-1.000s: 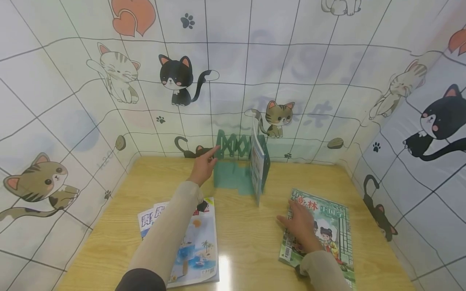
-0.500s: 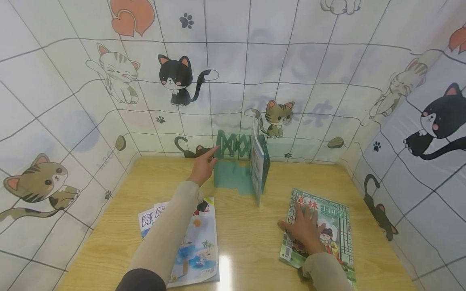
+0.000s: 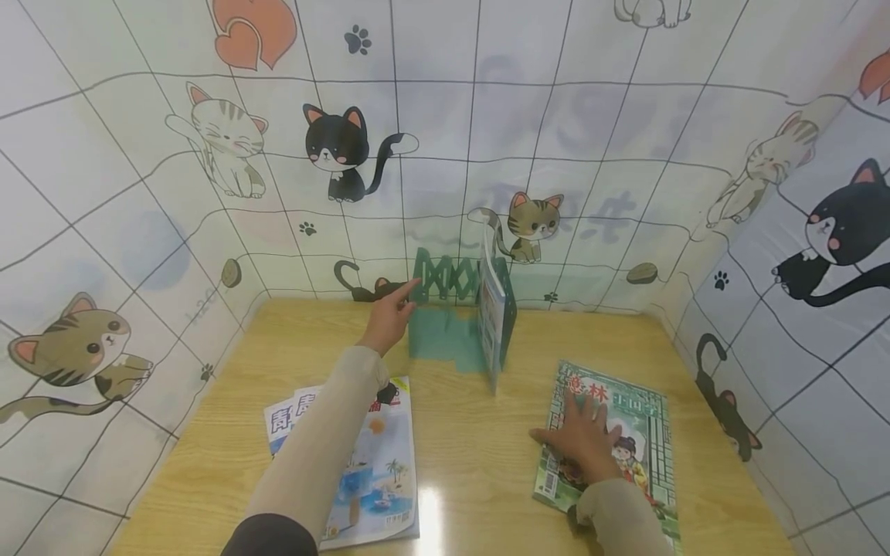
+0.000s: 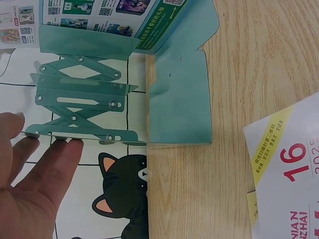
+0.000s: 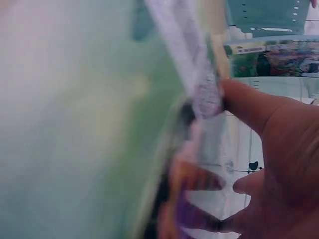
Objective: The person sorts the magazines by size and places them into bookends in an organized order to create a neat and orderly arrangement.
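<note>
In the head view my left hand reaches to the left end of a green metal expandable bookend. Its fingers are extended, with fingertips right at the end plate in the left wrist view. My right hand rests with spread fingers on a green-covered magazine lying on the table. In the right wrist view, its thumb is at the magazine's edge, and much of the cover is blurred. A magazine stands upright against the bookend's right side.
More magazines lie overlapping at the left front, partly hidden under my left sleeve. A cat-printed curtain with grid lines surrounds the wooden table on the back and sides.
My right hand has shifted slightly right on the green magazine, its fingers spread wider over the cover. The left hand and the bookend stay in place.
</note>
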`<state>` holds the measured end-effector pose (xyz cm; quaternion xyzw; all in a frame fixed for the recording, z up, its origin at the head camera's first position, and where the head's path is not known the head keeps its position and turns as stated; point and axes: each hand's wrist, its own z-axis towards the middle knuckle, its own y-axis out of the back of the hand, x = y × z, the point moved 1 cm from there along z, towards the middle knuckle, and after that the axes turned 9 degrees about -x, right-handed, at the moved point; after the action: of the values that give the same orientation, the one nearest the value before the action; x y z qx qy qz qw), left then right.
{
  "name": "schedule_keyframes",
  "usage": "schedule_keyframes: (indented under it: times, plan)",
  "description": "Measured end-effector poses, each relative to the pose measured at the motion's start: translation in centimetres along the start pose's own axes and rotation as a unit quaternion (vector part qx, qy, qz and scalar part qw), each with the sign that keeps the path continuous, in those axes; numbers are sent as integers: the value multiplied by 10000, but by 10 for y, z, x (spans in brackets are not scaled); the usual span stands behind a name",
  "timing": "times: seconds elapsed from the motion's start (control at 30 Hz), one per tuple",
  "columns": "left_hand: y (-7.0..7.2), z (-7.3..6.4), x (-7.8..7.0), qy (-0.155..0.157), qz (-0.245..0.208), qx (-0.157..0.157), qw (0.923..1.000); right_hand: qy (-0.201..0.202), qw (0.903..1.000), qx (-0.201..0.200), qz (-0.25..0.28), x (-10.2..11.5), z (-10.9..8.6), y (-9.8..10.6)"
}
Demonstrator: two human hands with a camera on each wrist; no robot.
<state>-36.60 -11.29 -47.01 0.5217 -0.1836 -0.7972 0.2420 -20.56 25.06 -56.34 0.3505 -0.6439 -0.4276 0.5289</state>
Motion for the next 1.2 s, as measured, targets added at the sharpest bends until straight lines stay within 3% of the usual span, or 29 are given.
schedule_keyframes:
  times: [0.2,0.5,0.7,0.97,1.2]
  plan:
    - [0,-1,-1,70,-44,1,10000,255,9995,172,98,0,4,8]
    - [-3,-3,0,-14,-37,26,10000,270,9985,421,221,0,10,6]
    - [-4,1,-3,-99,-71,-10,9999,423,9991,20,78,-3,5,7]
    - [0,1,-1,118,-163,71,9998,581,9973,-435,104,-2,-3,5]
    - [-1,0,-2,51,-204,53,9998,700,9927,-979,-17,-2,-6,0]
